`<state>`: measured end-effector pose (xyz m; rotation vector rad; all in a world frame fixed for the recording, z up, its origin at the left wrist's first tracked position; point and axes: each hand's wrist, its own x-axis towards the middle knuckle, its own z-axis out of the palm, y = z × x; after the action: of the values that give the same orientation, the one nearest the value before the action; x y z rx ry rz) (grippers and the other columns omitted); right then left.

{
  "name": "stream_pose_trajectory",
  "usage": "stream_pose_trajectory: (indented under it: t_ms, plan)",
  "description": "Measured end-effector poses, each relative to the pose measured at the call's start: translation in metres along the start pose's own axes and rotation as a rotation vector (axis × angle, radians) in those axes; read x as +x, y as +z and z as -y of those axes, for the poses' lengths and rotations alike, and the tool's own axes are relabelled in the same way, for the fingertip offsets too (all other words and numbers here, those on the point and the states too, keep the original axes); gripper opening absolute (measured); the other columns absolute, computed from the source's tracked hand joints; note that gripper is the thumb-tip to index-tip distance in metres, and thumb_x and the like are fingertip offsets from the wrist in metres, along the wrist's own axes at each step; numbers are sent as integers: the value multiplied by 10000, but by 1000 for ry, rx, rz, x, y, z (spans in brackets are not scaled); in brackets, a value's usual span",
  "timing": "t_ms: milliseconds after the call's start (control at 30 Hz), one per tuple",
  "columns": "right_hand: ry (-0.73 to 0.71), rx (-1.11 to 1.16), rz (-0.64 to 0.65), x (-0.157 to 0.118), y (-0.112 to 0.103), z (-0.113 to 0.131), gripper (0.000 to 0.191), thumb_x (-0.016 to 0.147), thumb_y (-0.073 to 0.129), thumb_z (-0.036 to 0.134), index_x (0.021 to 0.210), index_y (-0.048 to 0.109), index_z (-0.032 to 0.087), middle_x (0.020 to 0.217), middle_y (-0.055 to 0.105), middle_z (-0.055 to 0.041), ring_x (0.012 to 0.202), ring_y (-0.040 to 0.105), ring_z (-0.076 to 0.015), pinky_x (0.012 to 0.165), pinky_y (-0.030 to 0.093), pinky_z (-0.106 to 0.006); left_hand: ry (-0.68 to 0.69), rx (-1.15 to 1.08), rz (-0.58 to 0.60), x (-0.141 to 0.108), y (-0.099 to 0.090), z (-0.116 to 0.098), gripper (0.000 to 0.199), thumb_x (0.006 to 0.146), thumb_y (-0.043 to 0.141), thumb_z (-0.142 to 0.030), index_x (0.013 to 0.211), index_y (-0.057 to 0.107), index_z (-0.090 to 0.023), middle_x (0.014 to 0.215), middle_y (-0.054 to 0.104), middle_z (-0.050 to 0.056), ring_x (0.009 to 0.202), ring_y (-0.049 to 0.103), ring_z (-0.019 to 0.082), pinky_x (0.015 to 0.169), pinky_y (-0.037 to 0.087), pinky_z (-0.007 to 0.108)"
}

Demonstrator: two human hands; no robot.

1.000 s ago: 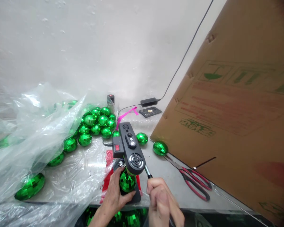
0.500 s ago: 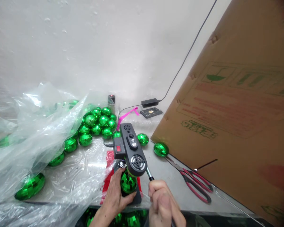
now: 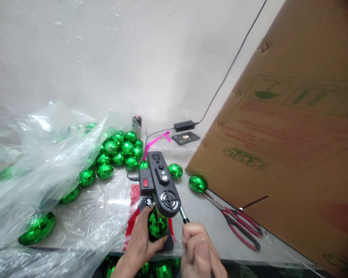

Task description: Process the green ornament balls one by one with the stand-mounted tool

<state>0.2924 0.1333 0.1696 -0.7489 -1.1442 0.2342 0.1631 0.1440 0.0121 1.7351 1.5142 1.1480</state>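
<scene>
Under the black machine's [image 3: 164,185] near end: green faceted ball [image 3: 158,224], left hand [image 3: 142,239] half-curled, gripping it. Right of machine: right hand [image 3: 198,243] fisted round the lever [image 3: 186,220]. Left of machine, piled balls [image 3: 118,158]; farther right, scissors [image 3: 224,209].

Cool, fairly even light is brightest on the white wall [image 3: 150,77] behind the back edge of the bench [image 3: 200,206]. Glare streaks the plastic sheet [image 3: 46,166] along its left side, and sharp glints dot the green balls [image 3: 127,148]. Below the front edge everything turns dark. On the right, the cardboard box [image 3: 307,50] is dimmer, its print soft, blackening toward the upper far corner of the view.
</scene>
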Motion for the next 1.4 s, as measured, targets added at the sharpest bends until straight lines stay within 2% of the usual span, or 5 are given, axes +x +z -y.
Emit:
stream_pose_trajectory:
  t_ms: [200,667,900,1133,1400]
  plan:
    - [-65,-24,-33,8,10,4,536,1196,493,168,668,419,221,579,392,73,542,480,-83,517,335,-250,6,3,1,0,-1,-1,836,794,888,-314,1561,589,-165,1513,756,247,1400,750,477,1189,618,701]
    - [-52,-16,-46,11,13,6,605,1203,529,264,613,402,220,565,386,73,522,463,-80,486,341,-238,-5,-5,-29,0,5,2,879,750,900,-277,1561,586,-150,1507,754,261,1402,744,497,1186,611,733]
    - [-19,8,-41,5,8,-2,584,1182,546,248,606,451,228,562,432,61,519,515,-99,489,360,-253,-8,-20,-33,0,8,1,891,754,903,-278,1574,572,-175,1534,745,251,1435,729,489,1214,598,727]
    - [-44,-1,-62,13,17,6,628,1195,548,294,589,400,225,557,379,71,500,461,-89,477,332,-255,-5,4,-61,-1,11,2,874,753,888,-292,1566,589,-175,1517,759,249,1423,742,486,1193,618,721]
    - [-44,-32,-28,-6,6,-8,587,1204,497,264,621,436,233,607,461,58,532,480,-102,500,353,-264,3,20,-63,1,11,0,861,767,861,-315,1562,576,-146,1504,756,277,1403,751,493,1185,615,724]
